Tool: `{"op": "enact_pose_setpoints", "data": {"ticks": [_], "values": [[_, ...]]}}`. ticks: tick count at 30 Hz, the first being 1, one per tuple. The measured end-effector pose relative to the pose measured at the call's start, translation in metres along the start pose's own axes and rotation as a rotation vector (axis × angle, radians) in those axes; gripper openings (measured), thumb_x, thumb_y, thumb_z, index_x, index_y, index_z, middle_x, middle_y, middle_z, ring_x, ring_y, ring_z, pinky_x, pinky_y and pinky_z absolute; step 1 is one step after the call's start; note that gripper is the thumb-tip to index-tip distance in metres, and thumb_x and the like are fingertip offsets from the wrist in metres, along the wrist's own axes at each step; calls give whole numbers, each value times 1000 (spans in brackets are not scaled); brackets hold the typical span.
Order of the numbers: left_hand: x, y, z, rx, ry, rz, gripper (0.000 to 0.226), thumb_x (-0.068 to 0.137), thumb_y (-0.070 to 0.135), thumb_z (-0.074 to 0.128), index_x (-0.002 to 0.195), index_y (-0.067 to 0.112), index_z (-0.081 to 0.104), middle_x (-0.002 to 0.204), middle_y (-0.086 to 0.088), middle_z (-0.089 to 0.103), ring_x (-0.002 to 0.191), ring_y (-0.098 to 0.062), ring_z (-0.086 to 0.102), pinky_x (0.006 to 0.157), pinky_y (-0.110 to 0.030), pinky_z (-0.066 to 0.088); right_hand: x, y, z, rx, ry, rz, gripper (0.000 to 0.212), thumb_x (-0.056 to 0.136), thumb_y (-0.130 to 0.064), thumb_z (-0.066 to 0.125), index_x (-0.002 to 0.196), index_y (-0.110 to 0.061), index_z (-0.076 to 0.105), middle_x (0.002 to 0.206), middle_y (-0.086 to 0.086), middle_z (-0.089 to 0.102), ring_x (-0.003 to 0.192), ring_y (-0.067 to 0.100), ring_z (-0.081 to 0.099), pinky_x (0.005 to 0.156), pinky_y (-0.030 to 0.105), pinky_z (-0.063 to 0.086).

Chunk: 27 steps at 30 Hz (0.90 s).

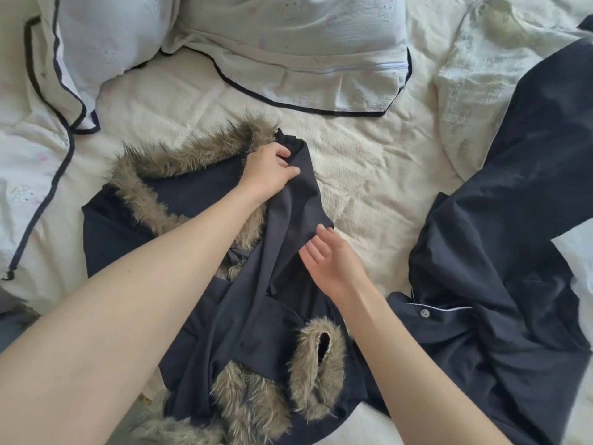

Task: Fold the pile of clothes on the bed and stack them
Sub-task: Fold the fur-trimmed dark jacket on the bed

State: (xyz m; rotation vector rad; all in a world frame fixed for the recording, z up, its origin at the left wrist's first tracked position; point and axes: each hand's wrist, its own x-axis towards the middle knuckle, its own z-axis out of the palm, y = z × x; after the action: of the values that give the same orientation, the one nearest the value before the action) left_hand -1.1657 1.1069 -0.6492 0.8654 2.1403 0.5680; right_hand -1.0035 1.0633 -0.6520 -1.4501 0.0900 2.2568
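Both forearms reach out from me over a dark fur-trimmed garment (244,322) on the bed (369,175).

My left hand (269,171) pinches a fold of that garment near its far edge, lifting it; my right hand (330,261) hangs released, palm up, fingertips just beside the cloth. One dark buttoned shirt (500,277) sprawls to the right, running off the frame's right side. Two pillows (288,46) lie beyond, with bare sheet between them and the garments.

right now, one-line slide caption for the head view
Left hand grips a dark garment over a fur-trimmed coat; right hand open beside it.
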Motion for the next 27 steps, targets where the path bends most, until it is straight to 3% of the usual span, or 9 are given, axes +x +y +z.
{"op": "enact_pose_setpoints", "data": {"ticks": [3,6,11,13,16,20,25,27], "values": [[-29,-12,-2,-4,68,55,35,86,16,66,120,13,59,107,-1,64,90,-11,57,82,-16,41,2,-2,-9,-60,15,-30,55,96,-8,51,146,-4,27,143,18,42,133,29,42,95,34,43],[-74,-35,-2,-21,167,68,25,86,12,64,111,13,63,100,0,63,74,-3,53,77,-10,39,-4,10,-15,-234,7,-19,52,95,-11,54,142,-3,33,122,11,55,126,26,48,92,33,46],[-168,-77,10,20,170,31,5,87,15,65,88,19,61,79,12,53,67,0,51,65,-7,38,-20,53,-22,-421,45,40,40,95,-8,54,133,1,44,104,10,61,101,23,60,87,30,49],[-197,-92,18,109,156,5,6,86,21,67,87,18,61,79,12,50,68,-5,50,65,-13,37,-25,68,-22,-436,55,61,33,96,-6,53,127,1,48,101,12,62,96,23,62,81,29,51],[-227,-110,28,270,141,-67,24,87,31,66,103,15,60,96,3,54,89,-13,52,72,-21,42,-32,83,-20,-457,61,69,19,96,-4,50,115,-1,54,107,16,63,96,22,63,77,29,52],[-244,-125,27,406,151,-120,24,93,28,58,112,14,58,109,-3,54,99,-17,51,77,-22,42,-38,90,-19,-448,59,45,32,98,-4,46,130,3,46,111,15,59,101,25,58,87,33,48],[-242,-130,0,77,192,-241,16,97,19,49,108,11,57,102,0,59,96,-18,56,71,-17,33,-46,94,-18,-463,58,7,31,99,-5,43,129,2,48,113,16,60,96,24,62,75,28,52],[-238,-133,-16,-121,127,-314,11,98,20,47,103,14,54,97,1,59,99,-23,57,77,-25,40,-50,101,-17,-494,72,-5,29,99,-6,44,127,1,49,111,14,61,95,23,63,76,28,53]]}}
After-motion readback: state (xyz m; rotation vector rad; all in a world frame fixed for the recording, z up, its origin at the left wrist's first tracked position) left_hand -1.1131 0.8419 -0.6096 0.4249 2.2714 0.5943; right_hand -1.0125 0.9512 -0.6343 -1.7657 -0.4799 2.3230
